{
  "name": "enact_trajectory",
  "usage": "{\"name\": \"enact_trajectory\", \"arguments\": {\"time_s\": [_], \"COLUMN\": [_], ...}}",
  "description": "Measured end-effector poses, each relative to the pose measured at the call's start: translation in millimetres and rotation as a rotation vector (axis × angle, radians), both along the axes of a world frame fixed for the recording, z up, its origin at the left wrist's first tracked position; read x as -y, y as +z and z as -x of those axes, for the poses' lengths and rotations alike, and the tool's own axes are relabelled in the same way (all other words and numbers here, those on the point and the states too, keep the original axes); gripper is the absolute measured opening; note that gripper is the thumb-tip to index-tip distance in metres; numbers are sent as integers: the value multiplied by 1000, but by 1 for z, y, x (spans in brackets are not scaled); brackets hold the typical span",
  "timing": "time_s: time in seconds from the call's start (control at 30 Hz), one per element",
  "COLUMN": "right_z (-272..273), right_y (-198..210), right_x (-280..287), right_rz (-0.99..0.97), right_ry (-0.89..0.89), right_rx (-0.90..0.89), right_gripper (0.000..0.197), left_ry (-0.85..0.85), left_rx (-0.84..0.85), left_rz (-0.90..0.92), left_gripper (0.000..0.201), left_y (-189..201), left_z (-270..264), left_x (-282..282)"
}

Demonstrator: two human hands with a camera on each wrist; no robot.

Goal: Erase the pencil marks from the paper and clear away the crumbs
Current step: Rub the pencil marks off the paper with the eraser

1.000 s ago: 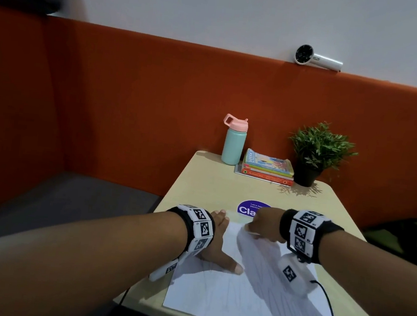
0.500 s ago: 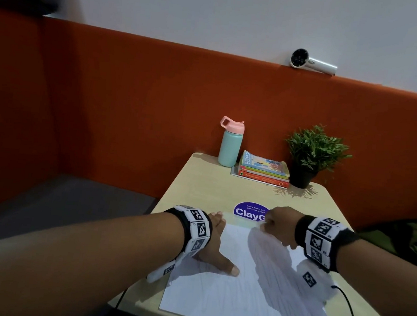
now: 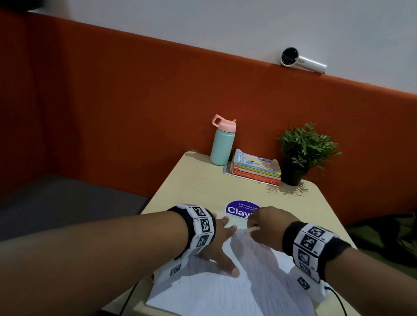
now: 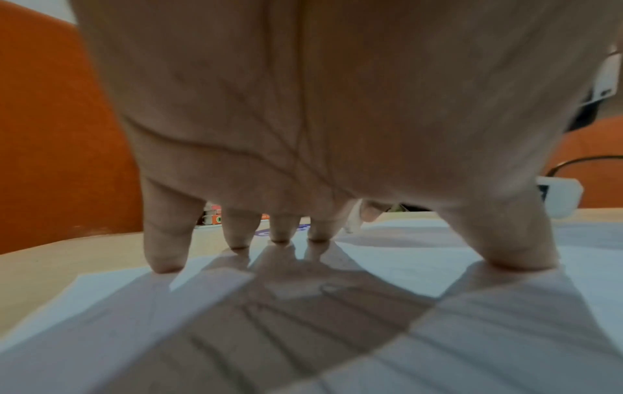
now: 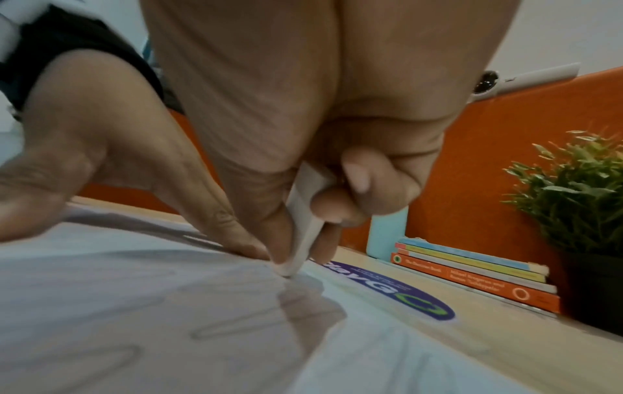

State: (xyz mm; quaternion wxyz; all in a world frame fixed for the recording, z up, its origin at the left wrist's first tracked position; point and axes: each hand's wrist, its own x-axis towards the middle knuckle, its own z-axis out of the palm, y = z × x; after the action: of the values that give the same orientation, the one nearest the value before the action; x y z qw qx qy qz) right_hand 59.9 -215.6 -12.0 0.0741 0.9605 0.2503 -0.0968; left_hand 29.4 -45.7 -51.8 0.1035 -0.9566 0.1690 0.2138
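A white sheet of paper with faint pencil lines lies on the near part of the pale wooden table. My left hand rests spread on the sheet's left half, fingertips pressing it flat. My right hand is at the paper's far edge and pinches a white eraser, whose lower end touches the paper. In the right wrist view the eraser sits between thumb and curled fingers. No crumbs are clear enough to tell.
A purple round sticker lies just beyond the paper. At the table's far end stand a teal bottle with a pink lid, a stack of books and a potted plant. An orange padded wall surrounds the table.
My right hand with the eraser moved right and away, then came back left along the paper's far edge. My left hand stayed pressed on the sheet.
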Motion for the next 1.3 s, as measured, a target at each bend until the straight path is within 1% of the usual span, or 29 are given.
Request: {"name": "enact_trajectory", "arguments": {"time_s": [0.13, 0.17, 0.2, 0.3, 0.33, 0.47, 0.5, 0.53, 0.57, 0.63, 0.7, 0.8, 0.83, 0.9, 0.97, 1.03, 1.13, 1.17, 1.27, 1.3], "right_z": [23, 25, 21, 7, 6, 31, 31, 26, 19, 11, 16, 38, 36, 22, 14, 23, 46, 42, 15, 10], "right_y": [-1, 0, 2, 6, 5, 2, 2, 3, 6, 8, 7, 2, 3, 7, 10, 8, 3, 4, 10, 9], "right_x": [-6, -5, -3, 3, 5, 1, 1, 3, 4, 9, 6, 2, 2, 5, 7, 1, -9, -9, -5, -5], "right_rz": [47, 55, 52, 16, 19, 74, 88, 93, 94, 74, 103, 115, 122, 120, 109, 140, 163, 157, 126, 126], "right_ry": [145, 165, 163, 59, 71, 220, 241, 226, 170, 140, 182, 269, 268, 186, 164, 194, 263, 249, 131, 134], "right_rx": [-73, -68, -46, 19, 32, -46, -43, -32, -19, 26, 26, -50, -43, -8, 32, 11, -79, -71, 10, 35], "right_gripper": [25, 27, 28, 26, 26, 29, 30, 30, 30, 30, 30, 31, 31, 31, 30, 29, 26, 27, 29, 29], "left_ry": [-6, -10, -11, -9, -9, -27, -27, -28, -27, -21, -14, 0, -1, -10, -11, -7, -13, -13, -10, -8], "left_rx": [5, 6, 4, 7, 8, 7, 5, 3, 1, 3, 3, -6, -7, -10, -9, -3, 3, 4, -1, -1], "left_rz": [20, 19, 16, 8, 5, 17, 14, 9, 4, -9, -15, -6, -4, -3, -1, -1, -11, -8, -1, -1], "left_gripper": [116, 116, 117, 119, 119, 119, 119, 119, 119, 120, 122, 123, 123, 122, 122, 122, 123, 122, 119, 118], "left_y": [5, 6, 5, 0, -1, 2, 3, 3, 3, 1, 0, 0, 1, 1, 1, 1, 0, 1, 4, 5], "left_z": [4, 4, 4, 2, 2, 2, 2, 1, 1, 0, -1, -1, -1, 0, 0, 0, 1, 1, 4, 5], "left_x": [1, 1, 1, 0, 0, 1, 2, 2, 2, 2, 3, 3, 3, 3, 2, 2, 3, 3, 3, 4]}}
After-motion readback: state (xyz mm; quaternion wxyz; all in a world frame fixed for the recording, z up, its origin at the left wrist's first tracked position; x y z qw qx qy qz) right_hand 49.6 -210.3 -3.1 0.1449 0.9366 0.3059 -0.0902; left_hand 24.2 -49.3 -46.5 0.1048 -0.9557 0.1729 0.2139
